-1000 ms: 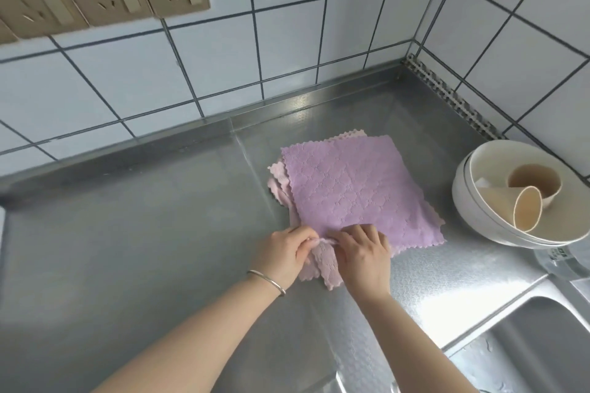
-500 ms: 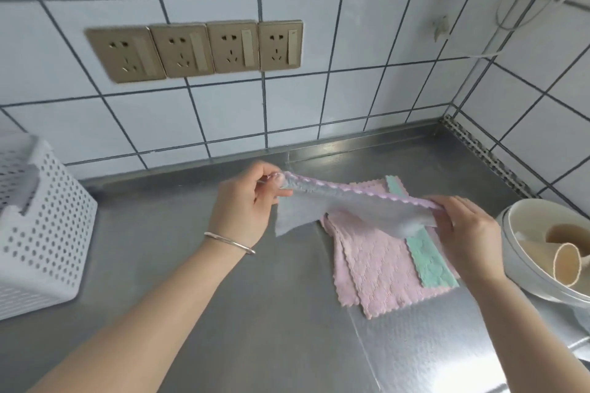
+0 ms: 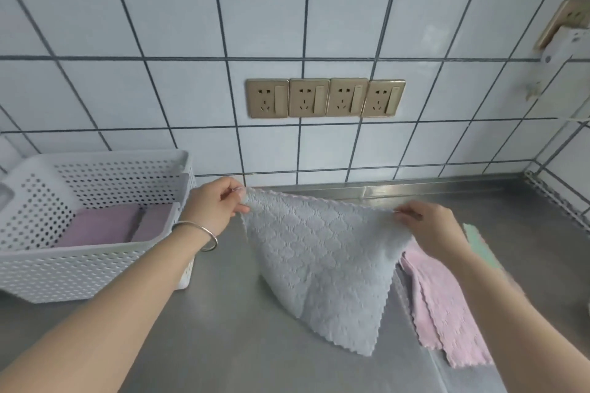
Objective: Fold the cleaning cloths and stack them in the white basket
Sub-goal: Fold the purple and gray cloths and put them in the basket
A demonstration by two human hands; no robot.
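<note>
Both hands pinch the grey cloth (image 3: 322, 252) by its top corners, left hand (image 3: 214, 205) nearest the white basket (image 3: 95, 268), right hand (image 3: 429, 226) farther off.

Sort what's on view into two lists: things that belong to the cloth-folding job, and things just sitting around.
Job:
grey cloth, pinched by left hand and right hand
pink cloths
green cloth
white basket
folded purple cloths inside

Bystanders:
wall sockets
bracelet

White tiled wall (image 3: 274, 25), steel counter (image 3: 242, 344).
</note>
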